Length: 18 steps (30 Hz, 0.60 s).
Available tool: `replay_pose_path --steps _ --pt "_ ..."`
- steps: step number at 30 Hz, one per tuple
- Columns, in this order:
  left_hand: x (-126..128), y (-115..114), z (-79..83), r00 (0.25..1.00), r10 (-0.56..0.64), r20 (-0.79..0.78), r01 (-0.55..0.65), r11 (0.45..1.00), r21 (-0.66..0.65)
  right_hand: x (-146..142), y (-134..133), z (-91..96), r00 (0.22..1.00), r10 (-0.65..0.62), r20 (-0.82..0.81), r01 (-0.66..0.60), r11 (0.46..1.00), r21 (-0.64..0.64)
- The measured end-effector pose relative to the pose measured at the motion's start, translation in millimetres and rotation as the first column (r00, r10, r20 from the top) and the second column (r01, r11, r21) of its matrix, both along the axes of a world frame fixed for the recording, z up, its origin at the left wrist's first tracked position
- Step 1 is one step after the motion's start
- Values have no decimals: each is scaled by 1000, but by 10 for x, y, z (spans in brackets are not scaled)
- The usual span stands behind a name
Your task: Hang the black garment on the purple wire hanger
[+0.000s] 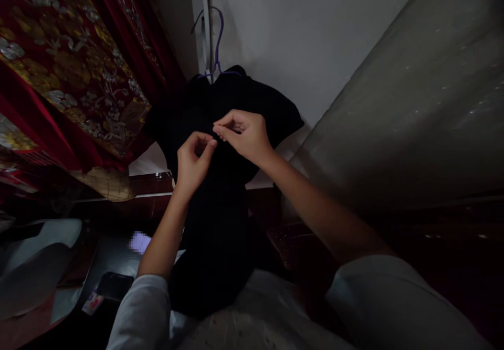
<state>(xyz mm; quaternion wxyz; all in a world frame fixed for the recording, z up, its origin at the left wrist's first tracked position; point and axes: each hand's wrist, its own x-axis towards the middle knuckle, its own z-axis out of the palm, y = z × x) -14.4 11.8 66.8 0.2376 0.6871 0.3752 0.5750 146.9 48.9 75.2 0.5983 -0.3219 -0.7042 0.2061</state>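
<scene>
Loose pale sleeves (139,313) (greyish blue in the dim light), ending near the elbows, plain hems (153,280), bare forearms (315,203)

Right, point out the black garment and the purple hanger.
Black garment (220,203): head view, on the cloth around its middle.
Purple hanger (217,56): head view, on the stem below its hook.

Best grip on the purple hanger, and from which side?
I'd take the purple hanger by its bare stem, from the right: that part rises above the black garment, and a pale upright strip runs just left of it.
</scene>
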Motion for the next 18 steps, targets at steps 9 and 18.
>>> replay_pose_path --steps 9,18 --pt "-83 369 454 947 -5 -320 65 982 177 127 -157 -107 974 -94 207 37 965 261" --pt "-100 638 620 989 146 -16 -130 920 371 136 24 -331 870 -57 490 -151 914 375"
